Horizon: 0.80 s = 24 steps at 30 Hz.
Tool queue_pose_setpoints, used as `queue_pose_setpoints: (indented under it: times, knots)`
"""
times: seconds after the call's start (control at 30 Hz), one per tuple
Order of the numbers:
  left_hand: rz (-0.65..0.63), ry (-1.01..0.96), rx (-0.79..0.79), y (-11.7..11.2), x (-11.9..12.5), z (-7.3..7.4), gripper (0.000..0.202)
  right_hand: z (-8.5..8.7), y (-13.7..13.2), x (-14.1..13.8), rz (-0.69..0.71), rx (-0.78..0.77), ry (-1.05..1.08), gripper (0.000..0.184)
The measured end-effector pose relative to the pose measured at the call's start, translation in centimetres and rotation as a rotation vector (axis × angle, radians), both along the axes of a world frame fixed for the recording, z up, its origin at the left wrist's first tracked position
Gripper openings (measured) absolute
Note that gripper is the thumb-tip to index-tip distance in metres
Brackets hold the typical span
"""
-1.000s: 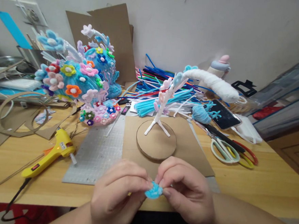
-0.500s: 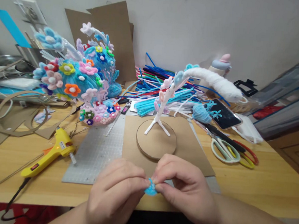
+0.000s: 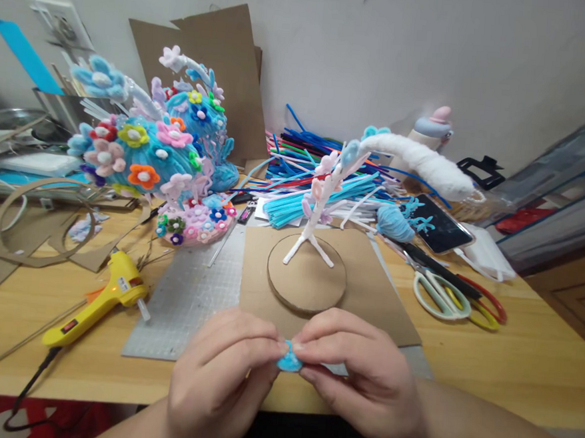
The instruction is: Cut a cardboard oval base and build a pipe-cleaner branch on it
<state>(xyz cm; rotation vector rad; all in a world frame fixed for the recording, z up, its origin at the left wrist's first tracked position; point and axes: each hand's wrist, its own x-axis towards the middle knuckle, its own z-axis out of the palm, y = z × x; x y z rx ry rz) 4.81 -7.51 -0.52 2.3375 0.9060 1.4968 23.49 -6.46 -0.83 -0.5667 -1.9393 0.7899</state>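
Note:
Between my fingertips, just above the near edge of the table, is a small fuzzy blue piece that looks like pipe cleaner; its exact shape is partly covered. My left hand pinches its left side, and my right hand pinches its right side. Beyond them, a white wrapped stem with small pink and blue flowers stands on two splayed feet on a round cardboard disc. Its top bends to the right into a thick white end.
A yellow glue gun lies left on the table. Flower-covered blue models stand behind it. Bundled pipe cleaners lie at the back. Scissors, blue yarn and a phone are to the right. Cardboard covers a grey cutting mat.
Both hands have shifted slightly with the blue piece, which now sits a little higher and further left. The stem and disc stay in place.

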Motion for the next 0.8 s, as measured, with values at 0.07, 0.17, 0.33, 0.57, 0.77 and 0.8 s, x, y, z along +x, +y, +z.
queue_pose_setpoints:
  times: [0.07, 0.17, 0.33, 0.57, 0.77, 0.8]
  knots:
    - [0.005, -0.005, -0.002, -0.02, 0.11, -0.09, 0.016, -0.17, -0.10, -0.04, -0.031, 0.024, -0.015, 0.023]
    - [0.006, -0.022, -0.009, -0.03, 0.24, -0.31, 0.017, -0.41, -0.23, -0.05, -0.059, 0.056, -0.032, 0.023]
    - [-0.009, -0.020, -0.020, -0.03, 0.31, -0.45, 0.017, -0.47, -0.31, 0.06, -0.068, 0.093, -0.059, 0.021]
    - [-0.022, 0.017, -0.007, 0.01, 0.20, -0.17, 0.015, -0.23, -0.22, 0.25, -0.042, 0.091, -0.077, 0.020]
    - [-0.080, 0.016, -0.004, 0.14, -0.10, -0.41, 0.012, -0.17, -0.21, 0.31, -0.021, 0.096, -0.057, 0.016]
    - [-0.093, 0.008, -0.008, 0.14, -0.13, -0.52, 0.011, -0.20, -0.22, 0.32, -0.015, 0.104, -0.055, 0.015]
